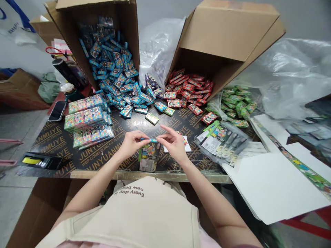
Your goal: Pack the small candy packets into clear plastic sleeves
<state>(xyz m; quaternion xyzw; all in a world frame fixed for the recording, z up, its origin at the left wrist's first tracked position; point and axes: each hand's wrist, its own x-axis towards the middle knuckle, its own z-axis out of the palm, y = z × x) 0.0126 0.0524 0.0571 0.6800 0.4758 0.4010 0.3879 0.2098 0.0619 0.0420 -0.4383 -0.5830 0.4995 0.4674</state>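
You are holding one small blue packet [153, 140] between your two hands, just above the near part of the table [59, 144]. Your left hand [132, 143] is pinching its left end with thumb and forefinger. Your right hand [173, 144] is pinching the right end, with the other fingers lifting upward. Both forearms are reaching forward and meeting in the middle. Directly under the packet one printed bag [148, 158] is lying flat, and one white card [186, 144] is showing partly behind your right hand. To the left, three stacks of filled packs [86, 120] are lying one behind another. Farther back, two cardboard boxes are lying on their sides: the left box [74, 20] is spilling blue packets [116, 75], too many to count, and the right box [227, 31] is spilling red packets [188, 89]. A clear plastic bag [157, 44] is standing between them. Green packets [235, 101] are lying to the right, near a pile of printed bags [219, 143] and white sheets [271, 186]. One phone [57, 110] and one black tape dispenser [38, 161] are lying at the left side.
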